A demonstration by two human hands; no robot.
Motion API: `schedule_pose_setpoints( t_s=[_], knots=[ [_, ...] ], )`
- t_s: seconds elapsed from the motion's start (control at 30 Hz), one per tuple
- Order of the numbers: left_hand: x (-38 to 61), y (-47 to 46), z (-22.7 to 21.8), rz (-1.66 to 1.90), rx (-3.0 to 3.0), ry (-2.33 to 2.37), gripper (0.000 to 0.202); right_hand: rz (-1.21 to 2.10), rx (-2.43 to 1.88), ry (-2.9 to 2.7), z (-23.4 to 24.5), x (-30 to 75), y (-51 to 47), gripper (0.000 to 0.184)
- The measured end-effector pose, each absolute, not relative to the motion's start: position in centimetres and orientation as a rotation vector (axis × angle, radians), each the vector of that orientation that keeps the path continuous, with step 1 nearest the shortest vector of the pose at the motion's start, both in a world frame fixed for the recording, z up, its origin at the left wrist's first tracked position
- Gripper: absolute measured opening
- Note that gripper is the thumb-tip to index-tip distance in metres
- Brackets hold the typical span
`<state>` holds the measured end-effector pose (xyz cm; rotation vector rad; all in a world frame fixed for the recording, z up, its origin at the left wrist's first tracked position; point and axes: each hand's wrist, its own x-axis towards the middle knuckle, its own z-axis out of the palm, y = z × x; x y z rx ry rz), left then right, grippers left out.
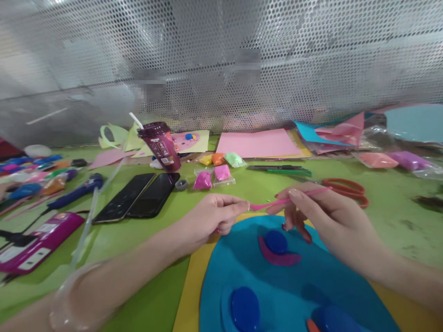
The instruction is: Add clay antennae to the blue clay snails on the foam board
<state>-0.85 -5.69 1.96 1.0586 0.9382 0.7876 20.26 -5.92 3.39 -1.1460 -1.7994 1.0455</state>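
A thin pink strip stretches between my two hands above the blue board; I cannot tell for sure whether it is clay or plastic. My left hand pinches its left end between thumb and finger. My right hand grips it farther along, thumb on top, and a tapered end sticks out to the right. Beneath lies a rounded blue sheet on yellow paper. On it are a dark blue disc with a magenta crescent around its lower side, and another blue disc.
Two phones, a purple cup with a straw and a magenta power strip stand left. Beyond my hands are clay packets, a cutter and orange-handled scissors. Pink paper lies before a perforated metal panel.
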Motion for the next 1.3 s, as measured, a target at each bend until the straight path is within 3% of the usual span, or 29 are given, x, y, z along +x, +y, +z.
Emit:
schedule_pose_setpoints(
  t_s=[1.03, 1.3],
  knots=[
    [-0.8, -5.6, 2.0, 0.737, 1.143, 0.994, 0.030, 1.254, -1.076, -1.637, 3.6, 19.8, -5.5, 0.035],
    [-1.6, -5.6, 3.3, 0.820, 1.514, 1.405, 0.038, 1.096, -1.204, -1.815, 3.5, 20.0, -5.4, 0.035]
  ],
)
